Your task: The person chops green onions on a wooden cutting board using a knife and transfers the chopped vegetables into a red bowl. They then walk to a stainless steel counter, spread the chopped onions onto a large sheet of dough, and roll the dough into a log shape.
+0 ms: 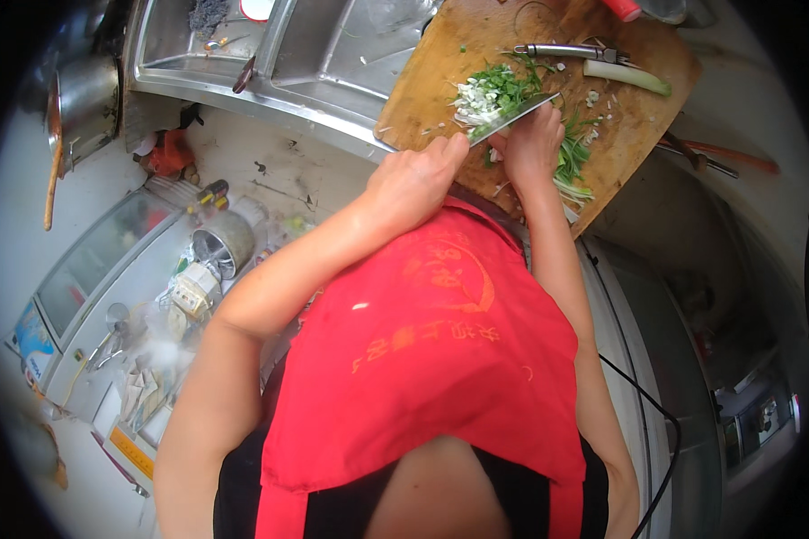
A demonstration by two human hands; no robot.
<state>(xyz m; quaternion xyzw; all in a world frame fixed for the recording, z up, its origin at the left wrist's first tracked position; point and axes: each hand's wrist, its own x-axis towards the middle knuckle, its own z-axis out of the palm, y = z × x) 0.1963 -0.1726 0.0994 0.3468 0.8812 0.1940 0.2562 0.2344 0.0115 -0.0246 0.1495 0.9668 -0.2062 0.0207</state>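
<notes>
My left hand (pixel 419 176) grips a kitchen knife (pixel 527 108), its blade slanting up and right over the cutting board. Close by on the right, my right hand (pixel 534 143) is bent over a bunch of scallions (pixel 573 158), and its fingertips are partly hidden behind the blade. Green leaves and pale stalks stick out to the right of that wrist. Chopped scallion (pixel 480 98), white and green, lies heaped just beyond the blade. Everything rests on a worn wooden cutting board (pixel 421 101), scattered with small bits.
A metal-handled peeler (pixel 566 51) and a thick pale stalk (pixel 625 75) lie at the board's far right. Left of the board is a steel sink (pixel 357 54); its other basin holds a scouring pad (pixel 207 15). A black cable (pixel 671 411) hangs at right.
</notes>
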